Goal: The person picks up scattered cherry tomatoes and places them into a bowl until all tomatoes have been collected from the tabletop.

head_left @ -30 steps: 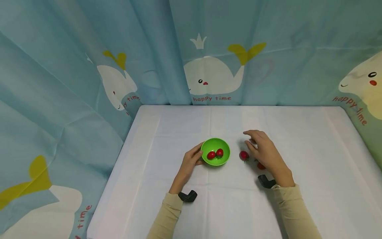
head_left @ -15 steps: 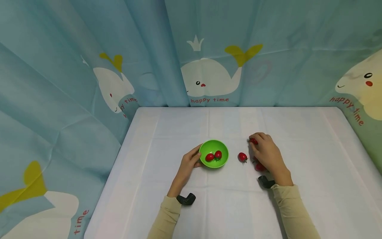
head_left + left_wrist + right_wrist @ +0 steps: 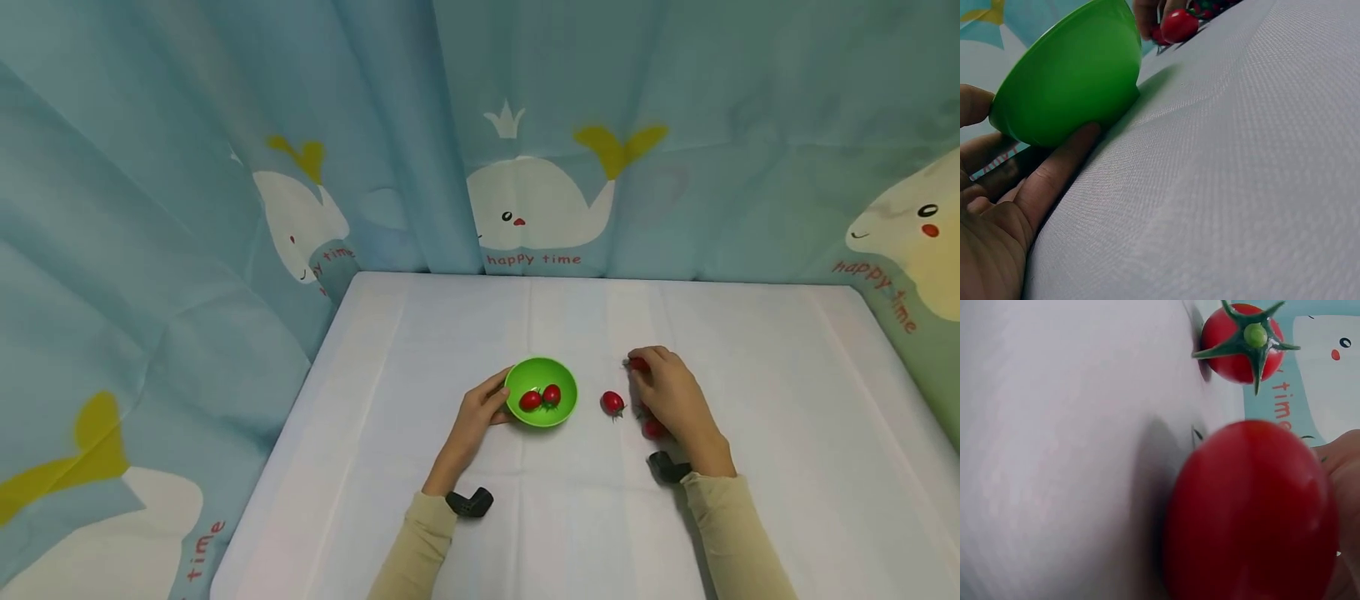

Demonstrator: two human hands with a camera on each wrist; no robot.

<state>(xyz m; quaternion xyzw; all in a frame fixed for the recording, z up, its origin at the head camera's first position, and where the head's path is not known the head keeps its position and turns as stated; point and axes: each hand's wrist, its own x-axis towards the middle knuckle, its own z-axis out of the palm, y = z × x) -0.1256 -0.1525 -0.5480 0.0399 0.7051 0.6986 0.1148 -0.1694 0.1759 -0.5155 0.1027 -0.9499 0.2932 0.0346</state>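
Note:
My left hand (image 3: pixel 471 421) grips the left side of a small green bowl (image 3: pixel 538 370), with a finger at the rim and another digit under the base in the left wrist view. Inside lie two red cherry tomatoes (image 3: pixel 530 401). To the right, my right hand (image 3: pixel 677 402) pinches a cherry tomato (image 3: pixel 637 364) partly covered by its fingers. Another cherry tomato (image 3: pixel 612 403) rests on the cloth between bowl and hand. Under the right palm sits one more cherry tomato (image 3: pixel 652 428), which looms large in the right wrist view and hides most of that hand there.
A white cloth (image 3: pixel 570 533) covers the table. Blue curtains (image 3: pixel 405 100) with printed whales hang behind and along the left side. Black wrist devices (image 3: pixel 470 502) are worn on both wrists.
My right hand has come down from hovering with parted fingers and taken hold of the far cherry tomato. The left hand keeps its grip on the bowl.

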